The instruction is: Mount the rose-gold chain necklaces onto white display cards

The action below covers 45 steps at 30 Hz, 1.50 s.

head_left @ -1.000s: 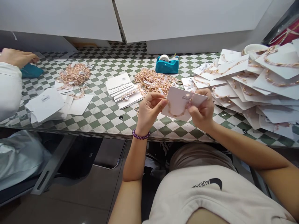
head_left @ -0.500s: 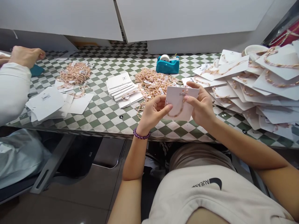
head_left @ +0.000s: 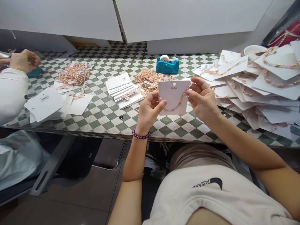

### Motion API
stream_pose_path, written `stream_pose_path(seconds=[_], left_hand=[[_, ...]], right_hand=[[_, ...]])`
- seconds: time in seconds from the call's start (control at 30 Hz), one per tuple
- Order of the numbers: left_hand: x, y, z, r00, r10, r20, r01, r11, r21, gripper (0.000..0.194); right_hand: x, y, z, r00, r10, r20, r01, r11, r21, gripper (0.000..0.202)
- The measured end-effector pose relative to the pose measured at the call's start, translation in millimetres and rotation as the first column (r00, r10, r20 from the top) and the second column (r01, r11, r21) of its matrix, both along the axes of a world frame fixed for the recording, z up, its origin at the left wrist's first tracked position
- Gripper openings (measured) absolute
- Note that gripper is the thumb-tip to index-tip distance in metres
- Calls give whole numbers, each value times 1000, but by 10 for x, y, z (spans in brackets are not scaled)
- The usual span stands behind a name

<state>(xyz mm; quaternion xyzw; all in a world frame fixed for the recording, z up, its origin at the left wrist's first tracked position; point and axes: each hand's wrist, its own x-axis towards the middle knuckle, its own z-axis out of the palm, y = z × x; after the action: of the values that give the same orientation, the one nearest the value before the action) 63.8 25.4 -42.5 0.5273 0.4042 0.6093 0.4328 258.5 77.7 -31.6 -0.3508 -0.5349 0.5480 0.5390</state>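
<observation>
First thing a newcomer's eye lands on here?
Likely the white card, its pink beaded strand curving across it, between left hand and right hand at centre. Then the heap of carded strands at right, and the teal tape dispenser at the back of the checked table.

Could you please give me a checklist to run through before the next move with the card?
1. Left hand grips the card: ok, at its left edge.
2. Right hand pinches the strand: ok, near the card's upper right corner.
3. Strand's right end free of the fingers: not ok, it is pinched.
4. Strand's left end fastened: cannot tell, the left thumb covers that area.
5. Co-worker's hand away from the card: ok, far left.
</observation>
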Motion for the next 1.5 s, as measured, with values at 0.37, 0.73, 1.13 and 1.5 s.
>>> stream_pose_path(seconds=[0.37, 0.73, 1.13, 1.5], left_hand=[[-15, 12, -4, 999, 31, 12, -31, 999, 25, 47], [-13, 27, -21, 999, 47, 8, -47, 998, 52, 45], [-25, 37, -29, 998, 44, -37, -41, 996, 84, 47], [-25, 45, -37, 1000, 29, -2, -29, 998, 56, 46]], right_hand=[[-10, 12, -1, 1000, 1, -26, -2, 999, -40, 55], [12, 48, -18, 997, -28, -73, 20, 993, -120, 49], [62, 105, -55, 998, 57, -19, -58, 993, -104, 49], [12, 54, 25, 973, 127, -191, -179, 941, -288, 52]])
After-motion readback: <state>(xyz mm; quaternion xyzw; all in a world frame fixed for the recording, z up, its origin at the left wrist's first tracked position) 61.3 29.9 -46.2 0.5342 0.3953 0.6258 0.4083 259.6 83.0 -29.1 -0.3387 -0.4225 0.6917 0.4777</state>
